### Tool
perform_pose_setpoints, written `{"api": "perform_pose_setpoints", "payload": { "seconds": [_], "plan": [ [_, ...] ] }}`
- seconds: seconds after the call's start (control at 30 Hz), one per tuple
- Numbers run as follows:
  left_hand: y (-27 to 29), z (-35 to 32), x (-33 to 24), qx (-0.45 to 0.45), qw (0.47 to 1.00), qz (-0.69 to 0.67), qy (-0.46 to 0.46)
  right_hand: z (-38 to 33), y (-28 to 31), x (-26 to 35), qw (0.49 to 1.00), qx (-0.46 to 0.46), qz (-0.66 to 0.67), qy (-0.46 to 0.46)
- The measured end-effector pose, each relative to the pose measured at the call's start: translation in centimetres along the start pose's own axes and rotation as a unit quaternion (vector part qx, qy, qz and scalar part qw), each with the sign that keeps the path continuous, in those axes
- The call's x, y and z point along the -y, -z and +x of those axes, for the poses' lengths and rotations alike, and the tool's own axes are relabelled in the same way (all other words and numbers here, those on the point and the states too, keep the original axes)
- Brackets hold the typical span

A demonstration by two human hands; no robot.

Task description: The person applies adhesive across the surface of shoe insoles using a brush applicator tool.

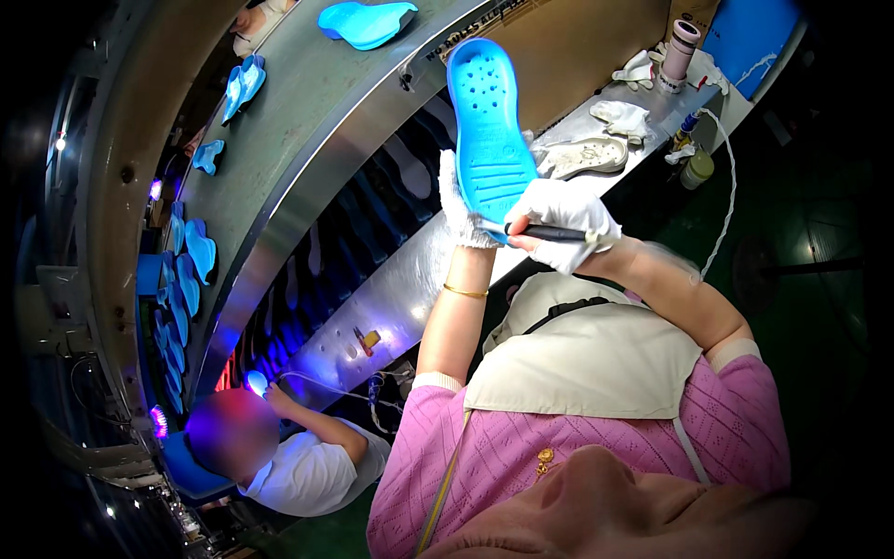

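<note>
A light blue shoe sole [489, 130] stands upright in my gloved left hand [454, 203], its round holes and ridges toward me. My left fingers wrap its left side near the lower end. In a white glove with bare fingertips, my right hand [570, 214] grips a slim tool with a dark handle [557, 233]. The tool's tip points left and meets the lower end of the sole; its exact kind is too small to tell.
A curved green conveyor [312, 102] carries several blue soles [198, 250] on the left. A metal bench [396, 265] holds a whitish sole [589, 156], cloth gloves [622, 119] and a pink flask [681, 51]. A co-worker [312, 461] sits at the lower left. A pale cord [731, 200] hangs right.
</note>
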State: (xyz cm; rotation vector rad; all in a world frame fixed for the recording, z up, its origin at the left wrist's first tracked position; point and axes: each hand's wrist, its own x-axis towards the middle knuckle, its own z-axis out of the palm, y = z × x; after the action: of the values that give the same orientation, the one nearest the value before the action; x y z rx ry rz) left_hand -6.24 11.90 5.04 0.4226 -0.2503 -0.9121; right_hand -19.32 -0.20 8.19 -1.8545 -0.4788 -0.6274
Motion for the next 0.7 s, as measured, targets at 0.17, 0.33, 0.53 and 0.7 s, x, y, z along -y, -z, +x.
{"api": "perform_pose_setpoints", "payload": {
  "seconds": [0.17, 0.33, 0.53, 0.7],
  "plan": [
    [0.2, -1.2, 0.4, 0.008, 1.000, -0.015, -0.017, 2.1, 1.4, -0.7, 0.984, -0.150, 0.089, -0.046],
    [0.5, -0.9, 0.5, -0.071, 0.996, 0.031, -0.036, 2.6, 0.6, 0.0, 0.992, -0.016, -0.085, 0.088],
    [0.3, -2.9, -0.3, -0.037, 0.999, 0.013, 0.012, 3.0, 4.5, -1.3, 0.954, 0.008, 0.186, -0.236],
    [-0.7, -4.1, -0.3, 0.024, 0.993, 0.009, 0.118, 6.0, 8.4, -4.2, 0.979, -0.046, 0.079, -0.181]
  ]
}}
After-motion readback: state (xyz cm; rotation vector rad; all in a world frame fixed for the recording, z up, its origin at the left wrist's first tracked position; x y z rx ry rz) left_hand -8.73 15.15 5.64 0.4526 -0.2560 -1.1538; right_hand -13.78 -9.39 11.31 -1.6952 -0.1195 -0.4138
